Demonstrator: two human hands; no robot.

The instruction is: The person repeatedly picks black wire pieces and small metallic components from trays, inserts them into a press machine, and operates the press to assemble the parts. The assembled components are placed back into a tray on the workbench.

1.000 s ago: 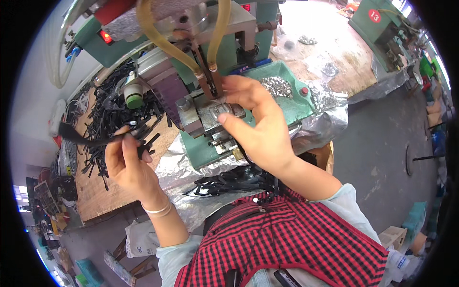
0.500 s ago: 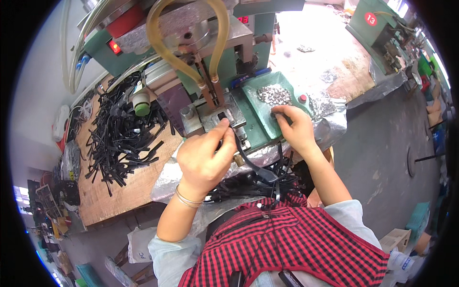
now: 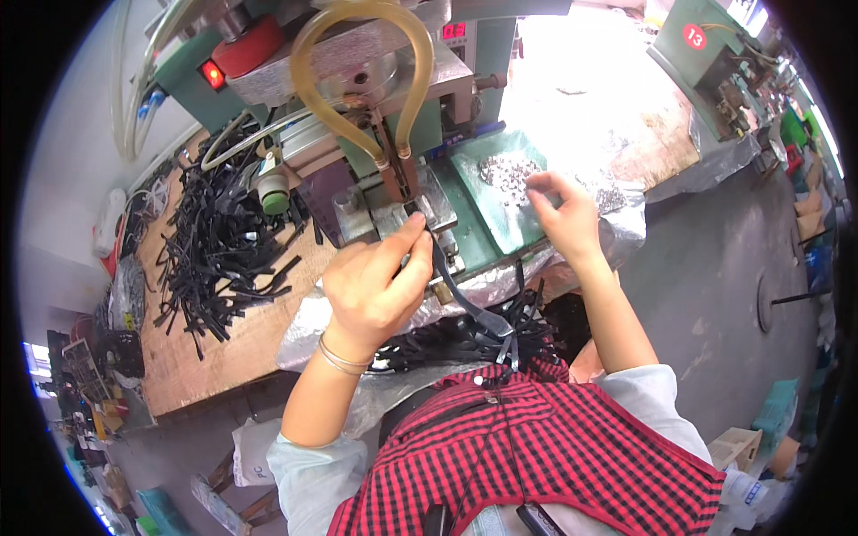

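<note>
My left hand (image 3: 380, 281) pinches a long, curved black strip, which looks like a glasses temple (image 3: 466, 304). One end of it lies on the metal fixture (image 3: 435, 204) of a bench machine, just under the copper-coloured press jaws (image 3: 399, 183); whether they touch it I cannot tell. Its wider end hangs toward my apron. My right hand (image 3: 569, 214) is over the right side of a green tray (image 3: 487, 219), beside a pile of small metal pieces (image 3: 509, 176). Its thumb and forefinger are apart, with nothing visible between them.
A heap of black strips (image 3: 219, 241) lies on the wooden table at left, and more black strips (image 3: 429, 348) lie near my lap. A yellowish hose (image 3: 420, 54) loops above the fixture. A green-capped cylinder (image 3: 273, 198) stands left of it. Another green machine (image 3: 702, 54) stands far right.
The press jaws have come down toward the end of the black temple. My right hand has shifted right and its fingers have parted. My left hand still holds the temple at the fixture.
</note>
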